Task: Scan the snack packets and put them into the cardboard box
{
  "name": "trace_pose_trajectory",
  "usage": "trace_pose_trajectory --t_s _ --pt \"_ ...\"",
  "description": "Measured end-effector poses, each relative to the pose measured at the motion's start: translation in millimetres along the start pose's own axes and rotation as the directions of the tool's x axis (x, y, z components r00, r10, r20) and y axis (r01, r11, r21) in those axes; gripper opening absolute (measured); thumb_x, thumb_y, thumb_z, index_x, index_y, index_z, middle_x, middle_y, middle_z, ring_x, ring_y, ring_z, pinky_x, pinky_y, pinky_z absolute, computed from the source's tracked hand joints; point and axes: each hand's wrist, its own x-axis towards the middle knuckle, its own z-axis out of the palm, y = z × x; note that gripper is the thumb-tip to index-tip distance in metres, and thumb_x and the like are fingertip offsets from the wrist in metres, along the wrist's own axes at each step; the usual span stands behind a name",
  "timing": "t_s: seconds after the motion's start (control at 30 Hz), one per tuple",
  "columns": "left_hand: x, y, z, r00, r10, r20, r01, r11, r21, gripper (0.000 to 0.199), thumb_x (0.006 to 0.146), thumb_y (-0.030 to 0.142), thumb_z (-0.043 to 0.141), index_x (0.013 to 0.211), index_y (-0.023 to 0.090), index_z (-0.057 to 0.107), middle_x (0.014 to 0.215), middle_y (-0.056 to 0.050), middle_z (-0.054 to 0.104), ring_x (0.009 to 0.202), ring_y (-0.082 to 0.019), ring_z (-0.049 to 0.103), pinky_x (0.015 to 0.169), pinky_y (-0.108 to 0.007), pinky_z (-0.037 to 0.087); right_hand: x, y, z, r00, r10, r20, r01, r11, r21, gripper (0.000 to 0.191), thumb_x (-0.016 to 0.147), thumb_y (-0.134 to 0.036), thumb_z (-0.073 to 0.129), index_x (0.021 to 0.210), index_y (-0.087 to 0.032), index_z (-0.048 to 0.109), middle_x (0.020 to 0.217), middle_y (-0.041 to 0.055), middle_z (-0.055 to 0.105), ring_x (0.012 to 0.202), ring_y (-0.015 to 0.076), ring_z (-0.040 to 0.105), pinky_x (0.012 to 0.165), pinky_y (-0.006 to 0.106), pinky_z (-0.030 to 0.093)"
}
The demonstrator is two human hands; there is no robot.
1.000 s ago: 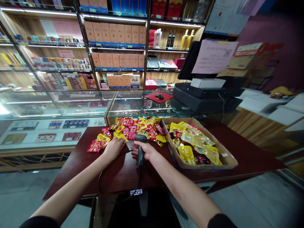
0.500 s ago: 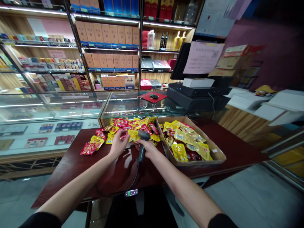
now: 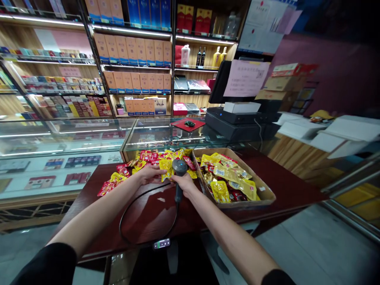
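My right hand (image 3: 184, 182) is wrapped round a dark handheld barcode scanner (image 3: 179, 168), its head up and its handle pointing down toward me. The scanner's black cable (image 3: 130, 206) loops across the dark red table. Just left of the scanner, my left hand (image 3: 151, 174) grips the edge of a yellow snack packet (image 3: 166, 168), held upright. My right fingertips are close to the packet's lower corner; whether they touch it I cannot tell. Behind both hands lies a heap of red and yellow snack packets (image 3: 148, 156). More red and yellow packets (image 3: 108, 186) lie to the left.
An open cardboard box (image 3: 268, 194) full of snack packets stands to the right. Beyond the table are a glass display counter (image 3: 68, 136), a red mouse pad (image 3: 178, 124) with a mouse, and a monitor (image 3: 219, 85). A lit phone-like device (image 3: 162, 243) is at the table's front edge.
My left hand has turned and come beside the yellow packet, which now stands more upright before the scanner. The scanner's cable has swung into a wide loop on the left. The view has shifted slightly.
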Motion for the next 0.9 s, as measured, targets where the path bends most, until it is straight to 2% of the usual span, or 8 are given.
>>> trace_pose_trajectory --t_s 0.1,0.23,0.43,0.57,0.73,0.9 --pt "-2 1 4.0 0.996 0.087 -0.006 -0.087 0.996 -0.012 0.042 0.054 0.016 0.087 0.092 0.015 0.07 0.092 -0.008 0.073 0.07 -0.018 0.068 0.062 -0.03 0.059 -1 -2 0 0.999 -0.02 -0.024 0.02 1.0 -0.008 0.028 0.049 -0.021 0.077 0.073 -0.014 0.063 0.066 0.0003 0.064 0.056 0.0141 0.059 0.052 0.028 0.052" --pt "-7 2 11.5 0.973 0.211 -0.094 -0.214 0.976 -0.029 0.035 0.058 0.014 0.084 0.089 0.015 0.069 0.089 -0.008 0.073 0.07 -0.017 0.069 0.06 -0.026 0.058 -3 -3 3 0.998 -0.01 -0.064 0.011 1.0 0.019 0.039 0.048 -0.028 0.082 0.081 -0.015 0.065 0.074 0.0026 0.067 0.06 0.0142 0.06 0.053 0.028 0.053" --pt "-8 3 15.8 0.953 0.283 -0.109 -0.289 0.956 -0.044 0.034 0.062 0.019 0.082 0.093 0.015 0.068 0.09 -0.007 0.072 0.066 -0.016 0.068 0.053 -0.023 0.055 -4 -5 5 0.995 -0.027 -0.093 0.031 0.999 0.043 0.04 0.044 -0.028 0.085 0.077 -0.013 0.067 0.069 0.0034 0.068 0.059 0.0149 0.061 0.052 0.026 0.05" --pt "-8 0 17.3 0.952 0.285 -0.111 -0.293 0.954 -0.066 0.035 0.063 0.018 0.082 0.095 0.015 0.068 0.09 -0.008 0.072 0.067 -0.016 0.068 0.053 -0.023 0.055 -2 -4 5 0.997 0.02 -0.072 -0.014 0.996 0.084 0.042 0.04 -0.026 0.085 0.074 -0.013 0.066 0.066 0.003 0.068 0.055 0.0147 0.059 0.052 0.026 0.049" --pt "-7 -3 19.5 0.956 0.273 -0.111 -0.286 0.949 -0.13 0.037 0.065 0.014 0.081 0.099 0.016 0.067 0.091 -0.007 0.072 0.069 -0.016 0.069 0.06 -0.027 0.058 -1 2 7 0.989 -0.068 -0.13 0.068 0.998 -0.001 0.039 0.046 -0.027 0.08 0.08 -0.012 0.067 0.072 0.0046 0.07 0.063 0.0179 0.063 0.057 0.027 0.049" --pt "-6 -5 20.3 0.969 0.227 -0.097 -0.243 0.947 -0.211 0.033 0.069 0.012 0.078 0.099 0.015 0.066 0.09 -0.008 0.072 0.069 -0.016 0.069 0.061 -0.026 0.058 -7 2 10 0.978 -0.106 -0.179 0.09 0.991 -0.095 0.041 0.05 -0.027 0.077 0.087 -0.012 0.068 0.085 0.0079 0.073 0.077 0.0214 0.067 0.066 0.028 0.051"
